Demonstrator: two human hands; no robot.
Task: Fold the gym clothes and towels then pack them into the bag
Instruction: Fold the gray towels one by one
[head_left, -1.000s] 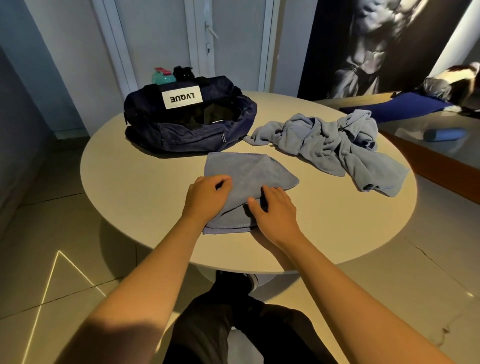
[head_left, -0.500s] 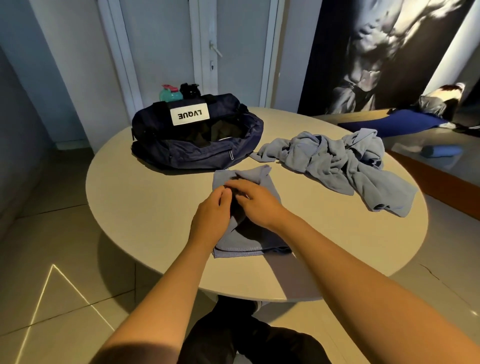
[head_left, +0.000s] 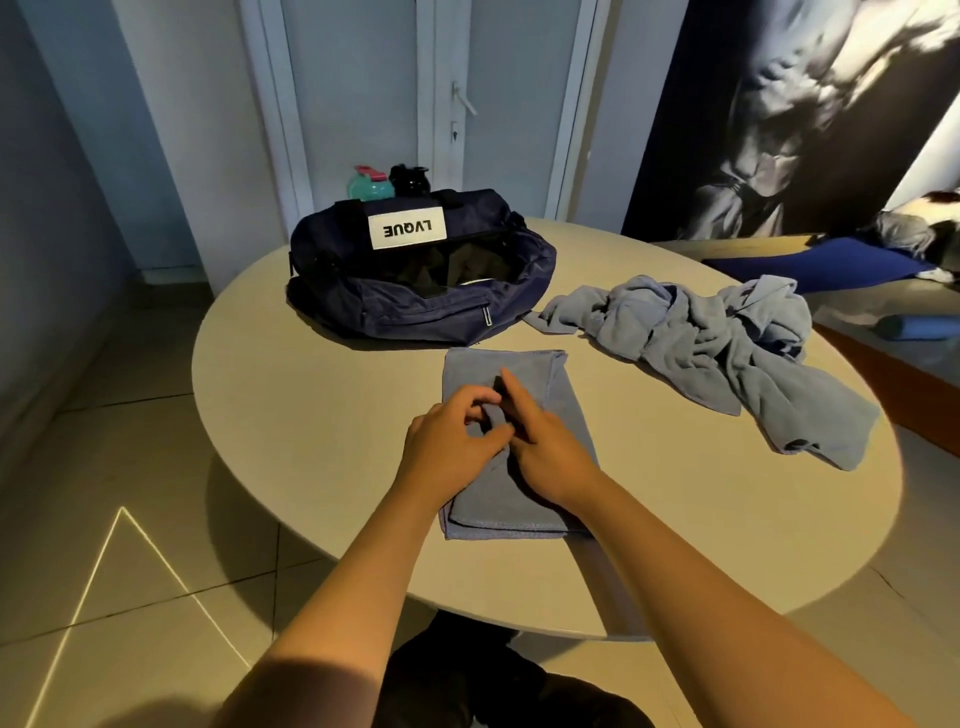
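Note:
A grey-blue towel (head_left: 545, 384) lies folded into a narrow strip on the round table (head_left: 311, 415), just in front of me. My left hand (head_left: 447, 447) rests on its middle with loosely curled fingers, fingertips touching the cloth. Beside it, my right hand (head_left: 545, 447) presses flat on the towel with straight fingers pointing away from me. The navy duffel bag (head_left: 415, 306) stands unzipped behind the towel, dark items showing inside. A crumpled heap of grey-blue cloth (head_left: 701, 332) lies to the right.
A teal bottle (head_left: 369, 184) and a black bottle (head_left: 410, 179) stand behind the bag. A low ledge at the right carries a blue mat (head_left: 810, 265) and a rolled blue item (head_left: 919, 327). My dark-clad legs are under the table's near edge.
The towel's right half has been folded over, so it went from a wide shape to a narrow strip. Both hands moved to its middle and now lie on top of it.

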